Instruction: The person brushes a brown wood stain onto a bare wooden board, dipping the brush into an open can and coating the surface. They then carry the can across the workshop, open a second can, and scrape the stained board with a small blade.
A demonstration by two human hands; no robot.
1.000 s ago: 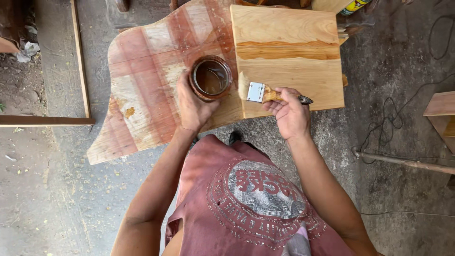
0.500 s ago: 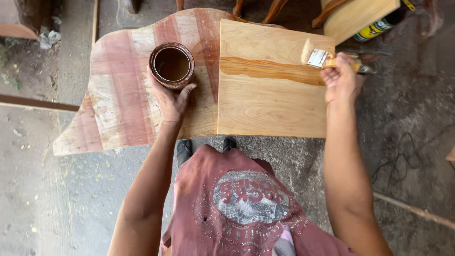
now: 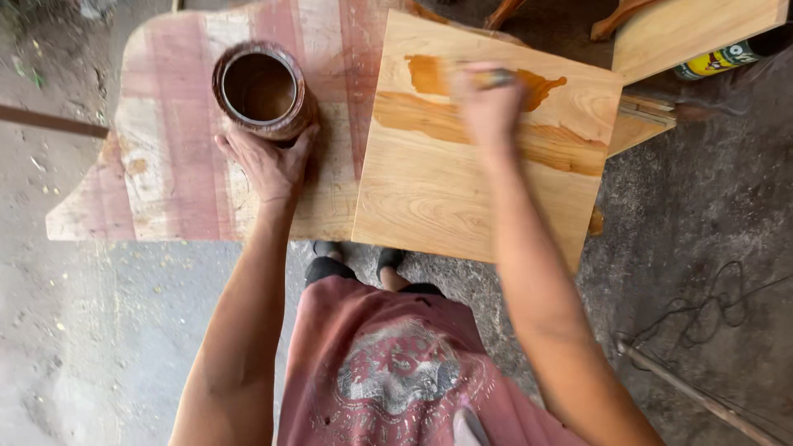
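Head view, looking straight down: the right hand [image 3: 489, 103] is blurred over the far part of a pale wooden panel [image 3: 462, 190], its fingers curled around something with a metal band that barely shows past the knuckles; the blur hides what kind of tool it is. Just beyond and to either side of that hand, wet amber streaks of stain [image 3: 429, 78] lie across the panel, one patch near its far edge and a longer band just nearer the person. Below the hand, toward the body, the panel's grain is bare and dry.

Off to the left, the left hand [image 3: 268, 161] rests on a larger reddish board [image 3: 165, 165], its fingers spread and cupped against the near side of a round brown tin [image 3: 264, 91], touching its wall. The tin stands upright and open, with dark liquid inside. The pale panel lies with its left edge over the reddish board, just beside that hand.

Past the right hand, further out, another light wooden piece [image 3: 694, 33] juts in at the top corner, with a yellow-labelled bottle [image 3: 719, 59] lying beneath its edge. Near the right forearm, a dark cable [image 3: 710, 314] loops on the grey concrete floor [image 3: 99, 330]. The person's faded red shirt [image 3: 396, 372] fills the bottom centre.
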